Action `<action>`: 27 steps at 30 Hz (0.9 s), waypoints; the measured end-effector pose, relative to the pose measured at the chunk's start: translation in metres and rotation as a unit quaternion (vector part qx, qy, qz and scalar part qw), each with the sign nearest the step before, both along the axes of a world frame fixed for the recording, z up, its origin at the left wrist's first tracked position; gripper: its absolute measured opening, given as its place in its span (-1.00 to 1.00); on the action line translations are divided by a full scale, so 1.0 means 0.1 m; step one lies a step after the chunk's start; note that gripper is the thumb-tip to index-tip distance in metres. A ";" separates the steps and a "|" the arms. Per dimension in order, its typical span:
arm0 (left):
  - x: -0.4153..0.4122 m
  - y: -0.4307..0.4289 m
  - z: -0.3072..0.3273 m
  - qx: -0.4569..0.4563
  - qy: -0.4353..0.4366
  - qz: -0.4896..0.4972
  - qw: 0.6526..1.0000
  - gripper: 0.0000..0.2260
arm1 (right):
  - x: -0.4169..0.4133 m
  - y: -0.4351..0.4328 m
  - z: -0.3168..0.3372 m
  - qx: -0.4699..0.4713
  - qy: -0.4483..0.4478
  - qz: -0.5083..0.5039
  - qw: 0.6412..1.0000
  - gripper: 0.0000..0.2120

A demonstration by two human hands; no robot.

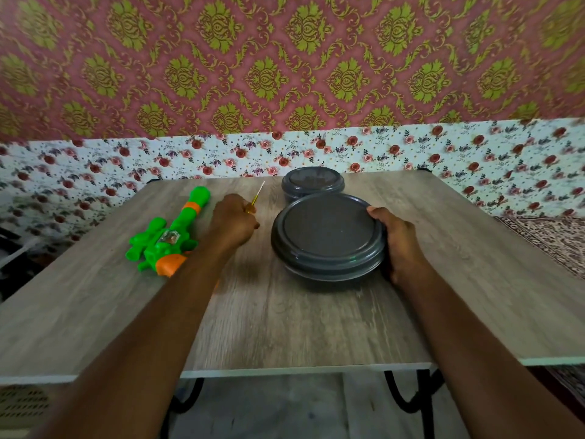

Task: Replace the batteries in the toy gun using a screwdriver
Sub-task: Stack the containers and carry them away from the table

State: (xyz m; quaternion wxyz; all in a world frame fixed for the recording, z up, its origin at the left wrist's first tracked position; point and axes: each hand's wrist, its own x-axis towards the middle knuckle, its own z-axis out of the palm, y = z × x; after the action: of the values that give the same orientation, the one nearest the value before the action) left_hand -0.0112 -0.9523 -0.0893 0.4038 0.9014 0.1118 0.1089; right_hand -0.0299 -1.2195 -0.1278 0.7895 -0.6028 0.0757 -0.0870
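My left hand is closed round the screwdriver. Its thin tip points up and away from me. My right hand grips the side of the near box, with my thumb on the rim. My 2 hands are well apart. The gun lies flat on the table, just left of my left arm, and no hand holds it. The far box sits right behind the near box. Both lids are on, so I cannot see if batteries are inside.

What could go wrong? Only 1 hand is on the near box. If I pull at its lid like this, I think it may slide, bump the far box, or tip and spill. My left arm is very close to the gun, so a quick move could knock it. The screwdriver tip could poke me if I swing it.
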 end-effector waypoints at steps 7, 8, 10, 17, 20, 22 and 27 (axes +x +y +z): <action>-0.23 -0.28 0.04 -0.365 0.079 -0.022 0.927 -0.78 | -0.01 0.01 -0.02 0.018 -0.010 0.016 1.000 -0.65; -0.24 -0.26 0.00 -0.377 0.092 -0.032 0.921 -0.64 | -0.01 0.01 -0.02 0.022 -0.010 0.022 0.999 -0.61; -0.25 -0.22 -0.07 -0.373 0.106 -0.059 0.920 -0.39 | -0.01 0.04 -0.02 0.032 -0.009 0.040 0.999 -0.52; -0.29 -0.10 -0.06 -0.381 0.080 -0.066 0.919 -0.48 | -0.03 0.23 0.10 0.015 0.004 0.018 1.000 -0.64; -0.20 0.02 -0.02 -0.393 0.078 -0.066 0.914 -0.60 | 0.16 0.27 0.16 -0.033 0.028 -0.018 0.999 -0.40; -0.08 0.09 0.01 -0.388 0.068 -0.067 0.917 -0.53 | 0.37 0.26 0.19 -0.069 0.055 -0.039 0.995 -0.36; 0.42 0.41 0.16 -0.356 0.060 -0.085 0.929 -0.36 | 1.16 0.25 0.23 -0.152 0.111 -0.072 0.980 -0.40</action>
State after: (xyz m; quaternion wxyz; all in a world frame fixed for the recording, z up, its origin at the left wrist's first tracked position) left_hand 0.0306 -0.9112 -0.0730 0.6984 0.7095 0.0898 -0.0274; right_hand 0.0856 -1.1944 -0.1045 0.6673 -0.7143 0.1922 -0.0869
